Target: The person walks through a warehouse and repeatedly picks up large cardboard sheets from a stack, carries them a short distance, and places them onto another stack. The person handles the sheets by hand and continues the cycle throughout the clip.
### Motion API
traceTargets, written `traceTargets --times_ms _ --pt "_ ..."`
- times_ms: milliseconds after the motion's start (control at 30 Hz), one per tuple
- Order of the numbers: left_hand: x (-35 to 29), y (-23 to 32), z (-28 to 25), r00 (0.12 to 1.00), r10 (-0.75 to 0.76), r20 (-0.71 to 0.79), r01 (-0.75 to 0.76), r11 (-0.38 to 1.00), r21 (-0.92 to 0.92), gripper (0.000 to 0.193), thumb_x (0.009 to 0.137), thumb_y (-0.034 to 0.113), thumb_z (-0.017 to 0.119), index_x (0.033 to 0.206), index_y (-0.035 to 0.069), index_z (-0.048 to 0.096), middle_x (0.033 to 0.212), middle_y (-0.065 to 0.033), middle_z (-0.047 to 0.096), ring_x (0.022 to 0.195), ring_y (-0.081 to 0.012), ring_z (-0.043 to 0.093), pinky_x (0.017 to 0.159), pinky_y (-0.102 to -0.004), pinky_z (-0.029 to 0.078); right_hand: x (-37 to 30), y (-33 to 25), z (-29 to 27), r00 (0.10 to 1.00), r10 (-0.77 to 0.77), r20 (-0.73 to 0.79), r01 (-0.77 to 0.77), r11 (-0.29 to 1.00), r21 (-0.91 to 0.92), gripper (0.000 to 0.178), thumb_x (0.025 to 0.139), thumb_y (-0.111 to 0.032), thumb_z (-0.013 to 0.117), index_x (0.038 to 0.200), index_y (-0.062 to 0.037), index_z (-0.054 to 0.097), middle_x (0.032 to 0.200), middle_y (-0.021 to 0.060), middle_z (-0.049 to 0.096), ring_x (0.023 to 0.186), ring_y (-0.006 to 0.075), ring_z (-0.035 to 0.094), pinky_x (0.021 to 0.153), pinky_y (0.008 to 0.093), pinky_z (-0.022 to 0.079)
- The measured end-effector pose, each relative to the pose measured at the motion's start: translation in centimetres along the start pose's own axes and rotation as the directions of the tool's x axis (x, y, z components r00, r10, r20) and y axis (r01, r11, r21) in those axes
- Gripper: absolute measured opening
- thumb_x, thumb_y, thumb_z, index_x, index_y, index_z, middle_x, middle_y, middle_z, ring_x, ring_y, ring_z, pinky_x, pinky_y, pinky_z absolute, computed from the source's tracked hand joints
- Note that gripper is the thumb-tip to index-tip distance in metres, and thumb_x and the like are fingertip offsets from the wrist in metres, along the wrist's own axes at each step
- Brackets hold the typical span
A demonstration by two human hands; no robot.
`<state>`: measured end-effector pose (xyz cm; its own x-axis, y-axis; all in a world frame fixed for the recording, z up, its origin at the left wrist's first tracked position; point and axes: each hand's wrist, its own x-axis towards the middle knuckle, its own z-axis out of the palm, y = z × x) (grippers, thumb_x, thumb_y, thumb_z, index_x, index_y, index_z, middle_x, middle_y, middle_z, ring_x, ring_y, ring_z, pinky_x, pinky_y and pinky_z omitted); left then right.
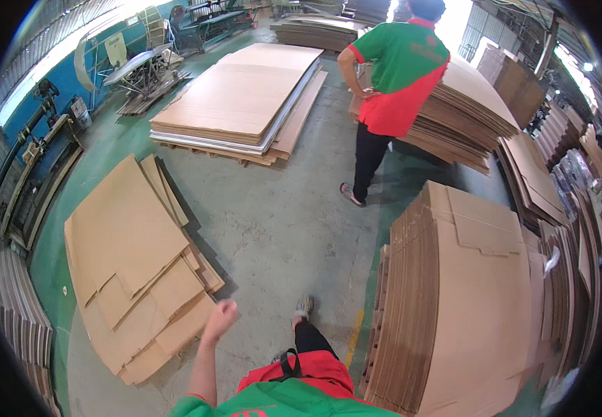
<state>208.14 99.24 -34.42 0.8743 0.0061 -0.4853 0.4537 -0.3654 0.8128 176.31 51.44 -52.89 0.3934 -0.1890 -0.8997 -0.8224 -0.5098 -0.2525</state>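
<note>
My left hand (220, 314) is raised in front of me with its fingers curled into a loose fist, and nothing is in it. It hovers over the concrete floor, just right of a low pile of flat cardboard sheets (134, 271) lying on the ground. My right hand is out of the picture. A tall stack of folded cardboard blanks (461, 306) stands close on my right. My foot (304, 306) is stepping forward between the two.
A co-worker in a green and red shirt (395, 76) stands ahead with hands on hips, beside another cardboard stack (471, 111). A pallet of large sheets (245, 97) lies further back. Machinery (37, 153) lines the blue left wall.
</note>
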Motion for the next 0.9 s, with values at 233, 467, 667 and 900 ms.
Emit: traceTargets --times_ms 233,467,667,900 --pt "24.7 19.2 -3.1 0.976 0.115 -0.185 -0.159 0.956 -0.246 0.034 0.094 0.03 0.056 0.11 0.0 0.062 0.098 -0.0065 0.067 0.085 -0.0128 0.062 0.071 -0.0275 0.049 13.2 -29.2 -17.4 0.905 -0.27 -0.328 0.265 0.962 -0.061 0.037 0.087 -0.03 0.058 0.106 0.0 0.066 0.105 0.0222 0.066 0.097 0.035 0.063 0.082 0.0425 0.049" --pt "42.2 8.3 -1.2 0.957 -0.272 -0.101 0.26 0.958 -0.123 0.035 0.089 0.035 0.06 0.092 0.0 0.067 0.073 -0.0104 0.068 0.065 -0.0188 0.064 0.059 -0.0355 0.05 19.2 -71.6 -46.8 0.406 -0.655 -0.637 0.788 0.604 -0.119 0.029 0.088 -0.022 0.061 0.104 0.0011 0.064 0.082 0.007 0.068 0.078 0.0186 0.065 0.072 0.033 0.049" --pt "50.9 0.8 -2.5 0.87 -0.448 0.207 0.189 0.69 0.699 0.033 0.083 0.03 0.057 0.087 0.0 0.07 0.081 -0.0154 0.07 0.073 -0.0287 0.068 0.064 -0.0439 0.052 26.0 -91.3 -50.8 0.448 -0.671 -0.591 0.825 0.564 -0.015 0.028 0.087 -0.024 0.062 0.101 -0.0004 0.067 0.087 0.0124 0.07 0.081 0.0164 0.065 0.074 0.0316 0.051" --pt "79.0 19.7 -11.7 0.862 -0.505 -0.053 0.506 0.863 0.011 0.03 0.085 0.027 0.061 0.087 -0.003 0.067 0.082 -0.0142 0.068 0.072 -0.0254 0.066 0.059 -0.0425 0.052 35.9 -99.5 -49.6 0.893 -0.382 -0.239 0.395 0.919 0.007 0.033 0.084 -0.026 0.065 0.105 -0.0018 0.068 0.077 0.0049 0.068 0.069 0.0135 0.063 0.065 0.0298 0.05"
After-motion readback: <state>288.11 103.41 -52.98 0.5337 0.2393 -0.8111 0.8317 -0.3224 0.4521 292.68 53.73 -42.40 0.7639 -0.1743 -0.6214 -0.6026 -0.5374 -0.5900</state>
